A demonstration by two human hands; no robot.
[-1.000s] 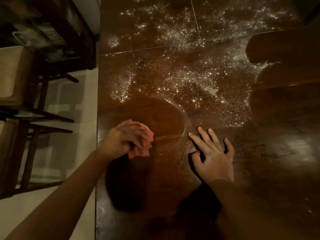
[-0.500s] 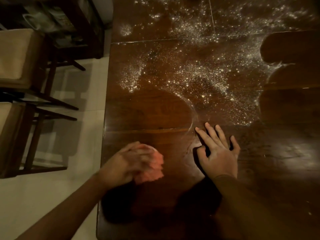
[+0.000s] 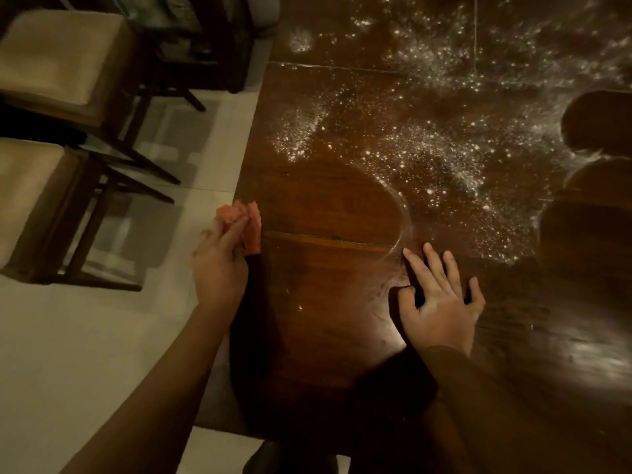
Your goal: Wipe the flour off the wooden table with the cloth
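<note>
The dark wooden table fills the middle and right of the head view. White flour is scattered over its far half, with a curved ridge of flour bordering a wiped patch near me. My left hand grips a bunched pink-orange cloth right at the table's left edge, partly out over the floor. My right hand lies flat on the bare wood with fingers spread, its fingertips just short of the flour ridge.
Two cushioned wooden chairs stand on the pale tiled floor left of the table. Dark furniture stands at the top left. Rounded wiped patches show at the table's right side.
My left hand has swept the cloth from the table's near-left area out to its left edge. My right hand has stayed flat in place. The camera has shifted left.
</note>
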